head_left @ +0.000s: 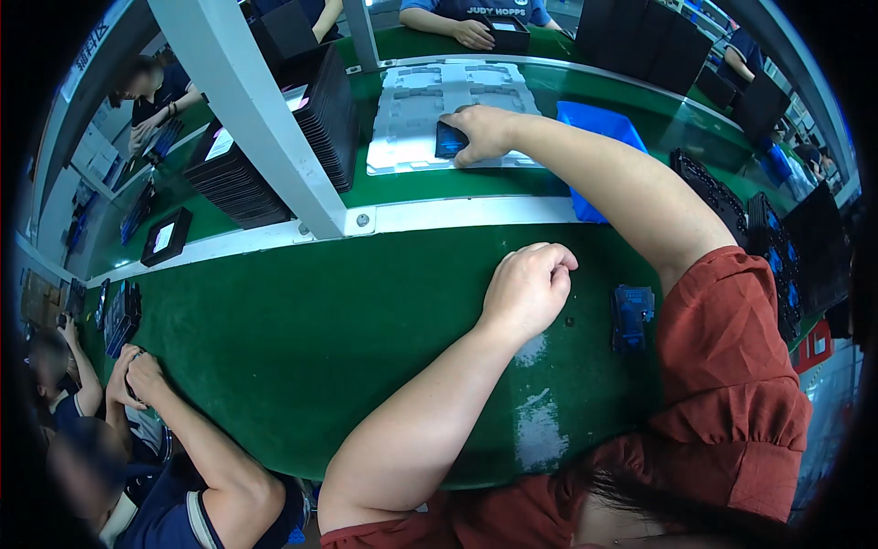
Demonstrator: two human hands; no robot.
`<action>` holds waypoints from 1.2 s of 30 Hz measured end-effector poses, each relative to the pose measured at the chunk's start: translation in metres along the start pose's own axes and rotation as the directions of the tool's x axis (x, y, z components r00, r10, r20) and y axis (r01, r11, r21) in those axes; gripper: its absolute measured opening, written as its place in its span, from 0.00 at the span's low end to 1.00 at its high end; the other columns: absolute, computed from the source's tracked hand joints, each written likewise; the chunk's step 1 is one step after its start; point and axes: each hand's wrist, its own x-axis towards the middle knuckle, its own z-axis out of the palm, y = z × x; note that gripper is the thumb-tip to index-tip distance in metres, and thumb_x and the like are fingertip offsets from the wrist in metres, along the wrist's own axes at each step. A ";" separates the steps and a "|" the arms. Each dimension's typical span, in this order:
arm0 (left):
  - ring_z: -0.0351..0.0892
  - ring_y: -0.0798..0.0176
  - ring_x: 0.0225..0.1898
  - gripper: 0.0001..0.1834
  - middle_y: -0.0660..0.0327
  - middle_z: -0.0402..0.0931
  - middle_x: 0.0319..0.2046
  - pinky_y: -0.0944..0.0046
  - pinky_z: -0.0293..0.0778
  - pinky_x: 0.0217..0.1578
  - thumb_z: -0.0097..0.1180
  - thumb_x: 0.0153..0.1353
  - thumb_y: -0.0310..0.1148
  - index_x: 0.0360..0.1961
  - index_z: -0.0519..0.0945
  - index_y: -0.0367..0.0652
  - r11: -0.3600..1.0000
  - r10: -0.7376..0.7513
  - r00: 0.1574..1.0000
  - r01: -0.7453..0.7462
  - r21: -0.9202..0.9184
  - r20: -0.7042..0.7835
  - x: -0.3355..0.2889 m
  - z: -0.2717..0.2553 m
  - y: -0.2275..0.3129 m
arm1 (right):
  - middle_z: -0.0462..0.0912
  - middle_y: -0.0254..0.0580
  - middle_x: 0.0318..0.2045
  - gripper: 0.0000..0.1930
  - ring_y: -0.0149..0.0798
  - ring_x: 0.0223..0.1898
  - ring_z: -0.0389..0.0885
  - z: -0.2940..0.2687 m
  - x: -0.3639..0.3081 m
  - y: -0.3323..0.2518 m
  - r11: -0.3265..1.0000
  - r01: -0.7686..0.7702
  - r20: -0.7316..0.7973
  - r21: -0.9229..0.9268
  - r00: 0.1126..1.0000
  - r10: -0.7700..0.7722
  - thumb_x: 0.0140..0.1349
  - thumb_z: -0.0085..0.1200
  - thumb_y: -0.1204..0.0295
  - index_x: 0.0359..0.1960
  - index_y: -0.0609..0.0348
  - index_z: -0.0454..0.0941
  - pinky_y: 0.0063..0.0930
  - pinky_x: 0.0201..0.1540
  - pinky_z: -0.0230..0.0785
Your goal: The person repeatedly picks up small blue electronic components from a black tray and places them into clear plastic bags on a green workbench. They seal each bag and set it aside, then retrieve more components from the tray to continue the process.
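My right hand (487, 135) reaches far across the bench. It is closed on a dark flat rectangular piece with a blue sheen (449, 141), over the near part of a pale moulded plastic tray (389, 137). The tray has shaped recesses. Above the green bench top (302, 339), nearer me, my left hand (529, 291) is loosely curled with the fingers tucked under. Whatever it may hold is hidden. To its right lies a dark blue, phone-sized part (631, 317) on the bench. A tiny dark bit (570, 321) sits between them.
A white metal post (265, 119) and rail (466, 213) cross the bench. Stacked black trays (315, 119) stand at the left, a blue bin (608, 123) beyond my right forearm. Black racks of parts (773, 247) line the right. Co-workers sit left, including one close by (224, 457), and opposite.
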 end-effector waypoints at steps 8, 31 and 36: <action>0.80 0.59 0.30 0.07 0.54 0.79 0.30 0.63 0.75 0.35 0.51 0.55 0.25 0.33 0.80 0.38 0.999 0.025 1.000 -0.025 -0.036 -0.001 0.001 0.001 -0.005 | 0.74 0.58 0.48 0.40 0.54 0.51 0.73 -0.021 -0.022 -0.023 0.998 -0.056 0.044 -0.034 0.997 0.058 0.43 0.63 0.60 0.59 0.64 0.63 0.38 0.56 0.64; 0.79 0.69 0.30 0.06 0.59 0.79 0.30 0.70 0.74 0.34 0.53 0.55 0.22 0.33 0.80 0.36 0.990 -0.063 0.998 0.065 -0.122 0.021 0.002 0.000 0.001 | 0.76 0.58 0.43 0.39 0.54 0.47 0.74 0.004 -0.336 -0.053 0.975 -0.047 -0.167 0.219 0.982 0.085 0.37 0.65 0.65 0.53 0.75 0.67 0.38 0.54 0.67; 0.77 0.71 0.31 0.06 0.61 0.79 0.30 0.72 0.72 0.34 0.53 0.56 0.22 0.34 0.80 0.35 0.981 -0.093 0.995 0.095 -0.167 0.019 -0.001 -0.003 -0.007 | 0.77 0.56 0.37 0.36 0.53 0.41 0.76 0.016 -0.337 -0.053 0.993 0.028 -0.302 0.112 0.953 0.007 0.38 0.62 0.63 0.49 0.76 0.69 0.37 0.48 0.69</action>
